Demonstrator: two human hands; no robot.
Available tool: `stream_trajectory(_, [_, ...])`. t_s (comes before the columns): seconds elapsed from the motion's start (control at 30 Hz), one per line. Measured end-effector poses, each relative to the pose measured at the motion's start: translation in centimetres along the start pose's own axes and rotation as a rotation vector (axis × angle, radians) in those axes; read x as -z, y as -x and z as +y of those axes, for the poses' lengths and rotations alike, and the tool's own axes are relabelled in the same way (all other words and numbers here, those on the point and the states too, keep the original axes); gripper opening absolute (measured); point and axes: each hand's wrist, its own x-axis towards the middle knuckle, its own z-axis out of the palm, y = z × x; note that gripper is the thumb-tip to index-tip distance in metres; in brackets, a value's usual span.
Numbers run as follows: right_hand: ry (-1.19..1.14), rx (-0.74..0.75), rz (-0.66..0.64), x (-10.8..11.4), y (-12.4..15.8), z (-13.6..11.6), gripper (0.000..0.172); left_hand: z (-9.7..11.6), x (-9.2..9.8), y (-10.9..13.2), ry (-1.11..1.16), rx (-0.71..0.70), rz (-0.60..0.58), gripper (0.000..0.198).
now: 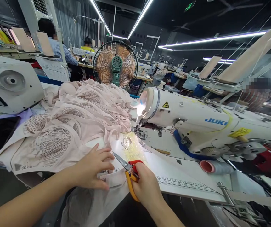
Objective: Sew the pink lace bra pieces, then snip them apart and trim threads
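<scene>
scissors, one pair: clasped in right hand (148, 186), scissors (127, 166) pointing far-left. pale fabric band (116, 179): between hands, roughly left-to-right, nearer left hand (91, 167), fingers spread.

A single head-worn camera looks forward and down across the white sewing table (173, 165), close above the left hand (94, 167) and right hand (147, 183); its wide view takes in the JUKI sewing machine (192, 116) at right and reaches past the caged fan (116, 64) to the ceiling light strip (140, 19).
</scene>
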Motion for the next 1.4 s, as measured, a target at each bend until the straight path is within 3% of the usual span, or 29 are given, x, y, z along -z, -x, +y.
stream_trajectory(0.17, [0.053, 0.137, 0.076, 0.1, 0.4, 0.5, 0.011, 0.5, -0.9, -0.8, -0.074, 0.137, 0.068, 0.007])
stream_trajectory(0.3, [0.025, 0.293, 0.084, 0.1, 0.3, 0.3, 0.022, 0.3, -1.0, -1.8, -0.099, 0.181, 0.043, 0.012])
stream_trajectory(0.37, [0.018, 0.307, 0.067, -0.1, -0.1, 0.0, 0.018, 0.1, -1.1, -2.4, -0.128, 0.190, 0.068, 0.015])
stream_trajectory(0.57, [0.103, 0.203, 0.089, -0.7, -2.1, -0.6, 0.020, -0.8, -1.1, -2.8, -0.039, 0.102, 0.118, 0.014])
stream_trajectory(0.7, [0.113, 0.285, 0.119, -0.6, -2.0, -0.7, 0.017, -1.4, -0.7, -1.4, 0.066, 0.020, 0.112, 0.007])
stream_trajectory(0.83, [0.192, 0.503, 0.179, -0.5, -1.1, -0.8, 0.024, -1.3, -0.2, -0.3, 0.017, -0.127, 0.088, 0.026])
stream_trajectory(0.93, [0.206, 0.599, 0.135, -0.2, -0.9, -0.8, 0.029, -1.0, 0.2, 0.3, -0.072, -0.177, 0.089, 0.027])
stream_trajectory(1.23, [0.254, 0.632, -0.008, 0.1, 0.6, -0.3, 0.022, -0.7, 0.7, 1.3, 0.037, -0.167, 0.063, 0.041])
stream_trajectory(1.4, [0.417, 0.607, 0.084, -1.5, 2.7, -0.1, 0.022, -0.7, 0.9, 1.1, -0.037, -0.214, 0.028, 0.047])
